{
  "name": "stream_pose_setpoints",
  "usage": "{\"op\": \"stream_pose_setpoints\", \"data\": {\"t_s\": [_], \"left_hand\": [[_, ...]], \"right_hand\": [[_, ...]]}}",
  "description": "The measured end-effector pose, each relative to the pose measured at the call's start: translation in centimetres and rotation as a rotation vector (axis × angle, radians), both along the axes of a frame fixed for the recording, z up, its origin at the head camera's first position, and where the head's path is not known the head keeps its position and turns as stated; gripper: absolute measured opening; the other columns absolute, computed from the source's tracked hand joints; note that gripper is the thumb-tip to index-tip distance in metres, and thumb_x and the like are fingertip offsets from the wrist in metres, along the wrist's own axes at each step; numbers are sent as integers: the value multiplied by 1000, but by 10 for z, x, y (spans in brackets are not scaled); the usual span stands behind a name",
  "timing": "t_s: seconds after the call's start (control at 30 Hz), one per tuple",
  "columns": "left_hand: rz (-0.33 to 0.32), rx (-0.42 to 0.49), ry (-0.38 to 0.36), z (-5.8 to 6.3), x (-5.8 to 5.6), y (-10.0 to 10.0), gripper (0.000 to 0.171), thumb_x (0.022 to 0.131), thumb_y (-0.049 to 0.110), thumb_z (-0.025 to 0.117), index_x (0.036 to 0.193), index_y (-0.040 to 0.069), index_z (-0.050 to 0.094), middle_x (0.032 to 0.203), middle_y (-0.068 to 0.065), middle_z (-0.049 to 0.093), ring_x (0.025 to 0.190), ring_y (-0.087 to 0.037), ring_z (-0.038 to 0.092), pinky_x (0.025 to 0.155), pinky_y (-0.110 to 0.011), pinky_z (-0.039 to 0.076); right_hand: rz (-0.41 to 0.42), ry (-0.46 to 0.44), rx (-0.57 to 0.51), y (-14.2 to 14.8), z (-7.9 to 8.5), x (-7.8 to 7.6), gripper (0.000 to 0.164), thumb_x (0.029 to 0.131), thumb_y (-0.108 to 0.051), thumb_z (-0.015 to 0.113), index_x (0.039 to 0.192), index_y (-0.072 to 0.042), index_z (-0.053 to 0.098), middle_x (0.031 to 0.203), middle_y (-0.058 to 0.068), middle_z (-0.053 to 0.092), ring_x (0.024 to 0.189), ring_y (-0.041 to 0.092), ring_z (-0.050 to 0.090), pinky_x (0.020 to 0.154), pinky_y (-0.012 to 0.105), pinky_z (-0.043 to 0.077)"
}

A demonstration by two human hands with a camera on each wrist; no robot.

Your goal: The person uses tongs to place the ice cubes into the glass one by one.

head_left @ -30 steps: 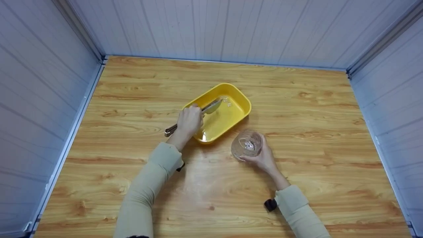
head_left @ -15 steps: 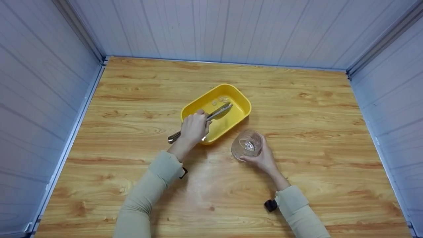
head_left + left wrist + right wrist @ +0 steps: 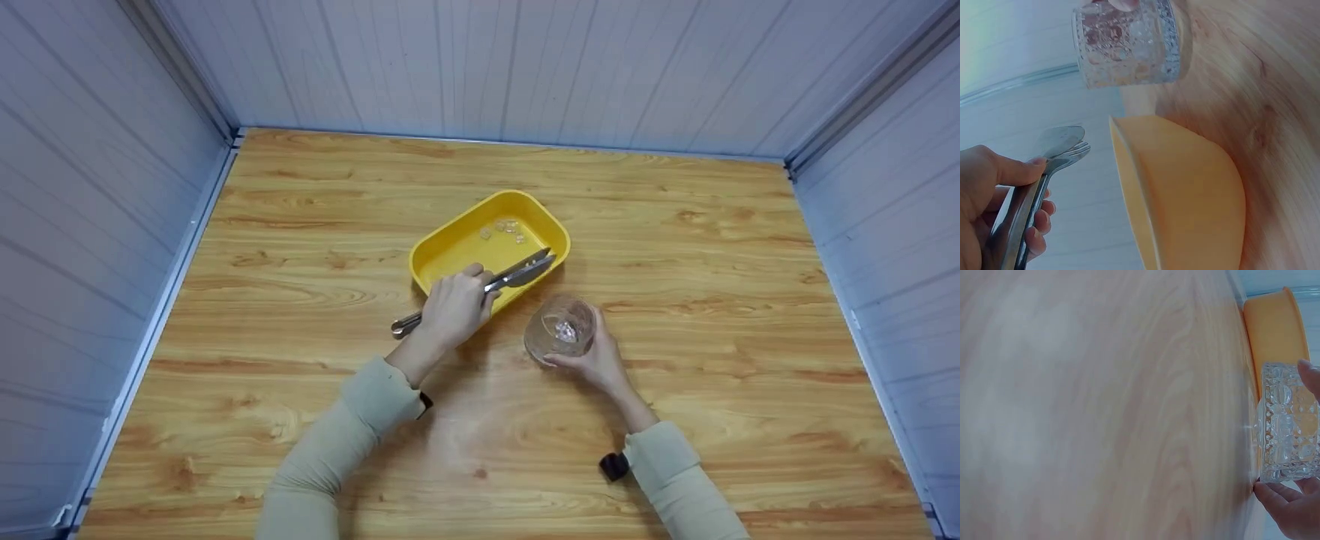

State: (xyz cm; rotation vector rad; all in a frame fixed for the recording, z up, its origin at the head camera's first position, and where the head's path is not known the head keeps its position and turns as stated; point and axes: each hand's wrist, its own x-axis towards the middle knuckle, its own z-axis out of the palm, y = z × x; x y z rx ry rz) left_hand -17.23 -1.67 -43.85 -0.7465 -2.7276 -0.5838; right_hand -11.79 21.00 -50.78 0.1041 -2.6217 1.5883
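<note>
My left hand [image 3: 457,307] grips metal tongs [image 3: 517,274], with thumb and fingers wrapped round both arms. The left wrist view shows one flat tip and one forked tip, close together; whether they pinch anything is too small to tell. The tongs slant above the near right part of a yellow tub [image 3: 442,251], higher than its rim. Several small clear pieces, like ice [image 3: 508,226], lie on the tub's floor. My right hand [image 3: 600,360] holds a clear patterned glass [image 3: 1289,422] around its side. It stands upright on the table, with bright glints at its bottom.
The wood-patterned table [image 3: 735,300] is bounded by pale panel walls [image 3: 480,67] at the back and both sides. The tub's near right edge lies just beyond the glass. Each wrist carries a small black device [image 3: 614,466].
My left hand has moved the tongs right and toward me, from over the clear pieces to near the tub's right rim. The right hand and the glass have stayed put.
</note>
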Motion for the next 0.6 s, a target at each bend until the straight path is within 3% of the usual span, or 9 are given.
{"op": "stream_pose_setpoints", "data": {"t_s": [0.27, 0.6], "left_hand": [[-44, -21, -3, 5, 13, 7, 14, 81, 18, 61, 87, 6, 65, 75, -3, 54, 60, -22, 56, 49, -35, 45], [-99, -15, 29, 1, 23, 13, 11, 79, 17, 63, 82, 6, 64, 72, -2, 52, 57, -22, 56, 48, -35, 45]], "right_hand": [[-4, 1, 34, 12, -32, -10, 95, 50, -24, 86, 128, -4, 34, 125, 13, 47, 114, 24, 43, 97, 35, 28], [0, 5, 32, 13, -35, -11, 97, 50, -23, 86, 129, -4, 34, 125, 13, 47, 115, 23, 42, 98, 33, 27]]}}
